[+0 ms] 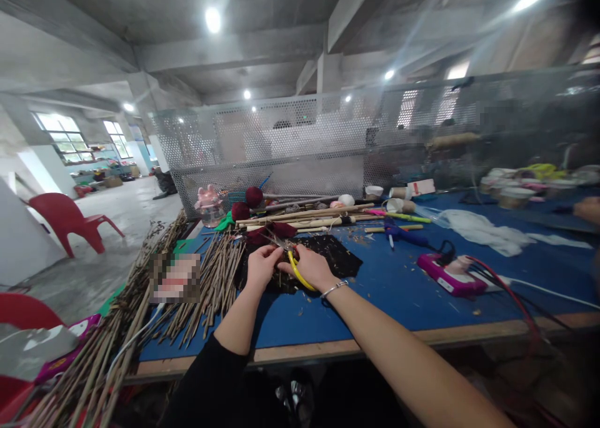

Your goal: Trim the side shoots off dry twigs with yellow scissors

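Over a black cloth strewn with small bits, my two hands are close together. My right hand, with a bracelet at the wrist, is closed on scissors with yellow handles; their blades point up and left, toward a dark red piece. My left hand has its fingers pressed together beside the blades; what they pinch is too small to make out. Just left of the cloth lies a bundle of cut brown sticks.
Long dry stems hang over the table's left edge. Rods lie behind my hands. At the right are a blue glue gun, a purple power strip and white cloth. Another person's hand shows at the far right.
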`<state>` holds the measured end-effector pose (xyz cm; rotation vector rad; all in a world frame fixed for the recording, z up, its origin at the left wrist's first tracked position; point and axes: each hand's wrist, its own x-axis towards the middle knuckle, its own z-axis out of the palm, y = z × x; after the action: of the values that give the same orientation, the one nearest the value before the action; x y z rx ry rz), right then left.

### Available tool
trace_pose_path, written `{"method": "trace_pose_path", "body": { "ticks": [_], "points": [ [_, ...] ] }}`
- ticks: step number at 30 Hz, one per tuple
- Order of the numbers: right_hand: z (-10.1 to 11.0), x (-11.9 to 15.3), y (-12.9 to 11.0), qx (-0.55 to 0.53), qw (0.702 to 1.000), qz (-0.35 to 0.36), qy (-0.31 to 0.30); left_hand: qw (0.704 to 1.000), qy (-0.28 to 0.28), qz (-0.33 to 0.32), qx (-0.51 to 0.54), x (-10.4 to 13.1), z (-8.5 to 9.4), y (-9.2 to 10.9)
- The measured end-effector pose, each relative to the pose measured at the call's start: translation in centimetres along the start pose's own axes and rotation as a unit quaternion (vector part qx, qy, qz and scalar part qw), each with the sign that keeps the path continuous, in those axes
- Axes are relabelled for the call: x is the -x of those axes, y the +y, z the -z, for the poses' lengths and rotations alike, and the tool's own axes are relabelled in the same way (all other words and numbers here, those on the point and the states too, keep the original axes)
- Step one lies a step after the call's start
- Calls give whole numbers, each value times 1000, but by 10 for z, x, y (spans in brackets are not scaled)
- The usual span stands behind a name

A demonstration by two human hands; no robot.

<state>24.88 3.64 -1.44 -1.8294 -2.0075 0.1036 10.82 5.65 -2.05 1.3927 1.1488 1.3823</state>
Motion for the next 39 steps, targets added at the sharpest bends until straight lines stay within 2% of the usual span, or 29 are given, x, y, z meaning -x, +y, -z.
{"method": "trace_pose_path", "body": {
  "ticks": [8,15,29,35,39],
  "points": [
    [2,-1,0,-19,1000,0,-3,998,-33,49,0,5,0,5],
    [3,-1,3,-20,1000,9,-2,998,-62,15,-27,7,0,7],
    [3,-3,2,-14,1000,-18,-20,998,-44,7,-33,4,3,1],
    [2,-3,2,19,999,-23,-12,998,-31,32,34,2,4,-3],
    [1,-2,1,32,999,-18,-5,998,-33,37,44,2,4,-2]
  ]
}}
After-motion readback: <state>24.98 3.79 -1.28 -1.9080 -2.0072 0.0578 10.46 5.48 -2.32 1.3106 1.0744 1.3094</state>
